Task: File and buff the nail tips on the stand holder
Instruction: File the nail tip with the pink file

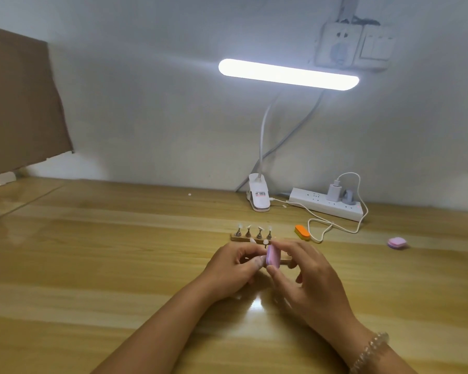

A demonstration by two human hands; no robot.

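right hand (305, 276) pinching pink buffer block (271, 256), buffing under way
left hand (227, 268) curls beside the block; its grasp cannot be told. stand holder (250, 238) just beyond carries 4 upright nail tips (259, 228), finish unreadable, so most work judged pending. orange file block (302, 232) and cable (319, 230) lie near, clear of the hands.

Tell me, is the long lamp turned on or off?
On. The lamp glows bright white along its whole bar, and its glare shines on the wooden table.
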